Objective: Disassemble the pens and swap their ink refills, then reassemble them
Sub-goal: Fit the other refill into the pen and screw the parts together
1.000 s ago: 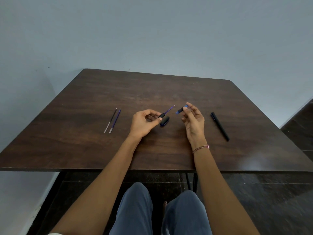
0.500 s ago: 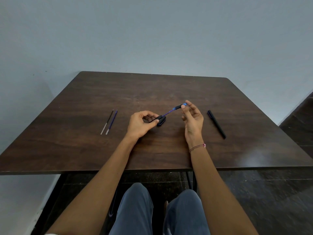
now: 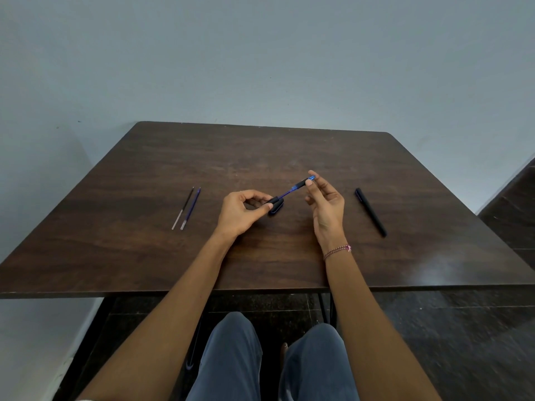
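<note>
At the centre of the dark wooden worktop (image 3: 260, 151), the left hand (image 3: 240, 211) has its grip pinched on a short black pen barrel (image 3: 273, 201). The right hand (image 3: 325, 202) has its grip pinched on a black-and-blue tip section (image 3: 304, 183), with a thin blue ink refill (image 3: 286, 193) spanning the two. A capped black pen (image 3: 370, 212) lies at 3 o'clock and two thin loose refills (image 3: 186, 208) at 9 o'clock; any print is too small to read.

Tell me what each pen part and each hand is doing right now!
Left hand, pinches the pen barrel.
Right hand, pinches the tip piece.
Blue refill, bare between pen barrel and tip piece.
Cap, off, lying on the table beside the pen barrel.
Black pen, whole, lying untouched.
Two loose refills, lying side by side.
</note>
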